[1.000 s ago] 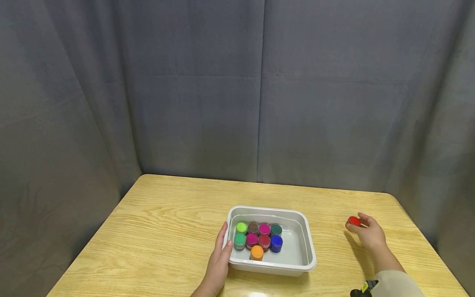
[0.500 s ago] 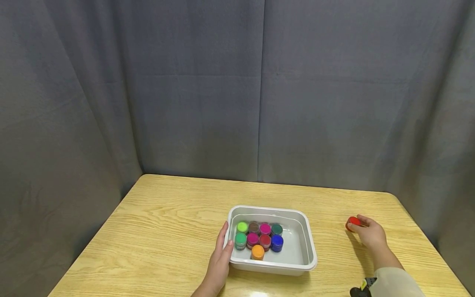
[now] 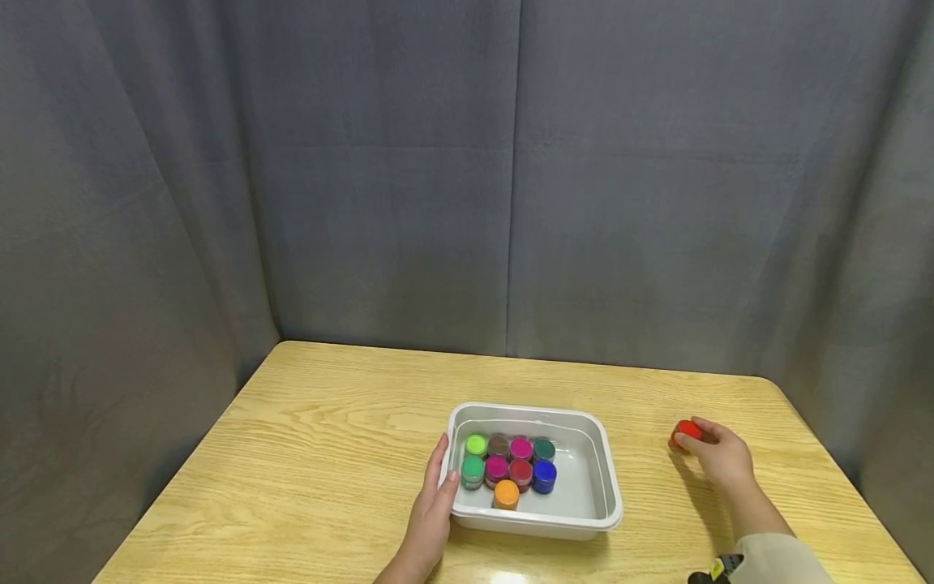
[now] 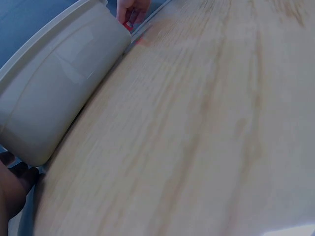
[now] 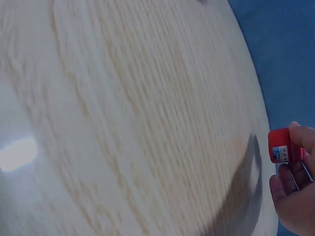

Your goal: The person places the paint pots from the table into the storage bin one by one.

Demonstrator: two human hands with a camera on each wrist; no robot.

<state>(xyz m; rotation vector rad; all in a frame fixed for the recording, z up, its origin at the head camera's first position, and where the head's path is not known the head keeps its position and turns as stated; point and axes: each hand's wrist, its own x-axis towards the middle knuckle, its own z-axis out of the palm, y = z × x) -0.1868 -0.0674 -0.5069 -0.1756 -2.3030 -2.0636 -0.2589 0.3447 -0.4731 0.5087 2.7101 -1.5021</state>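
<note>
My right hand (image 3: 726, 462) pinches a small red jar (image 3: 684, 434) between thumb and fingers, above the right part of the table. In the right wrist view the red jar (image 5: 279, 146) is tipped on its side and shows a printed label. My left hand (image 3: 429, 511) holds the left side of a white plastic tub (image 3: 540, 529), its thumb at the rim and its fingers along the outer wall. Left wrist view: fingertips (image 4: 30, 176) touch the tub's lower corner. Inside the tub, small lidded jars stand in rows, among them an orange jar (image 3: 507, 493) and a blue jar (image 3: 544, 476).
The wooden table (image 3: 292, 454) has a grey curtain (image 3: 394, 203) behind it and at both sides. The jars take up the tub's left and middle part; bare floor shows at its right. Light glares on the table near its front edge.
My right hand has carried the red jar slightly left and upward in the head view. The left hand and the tub have stayed nearly still.
</note>
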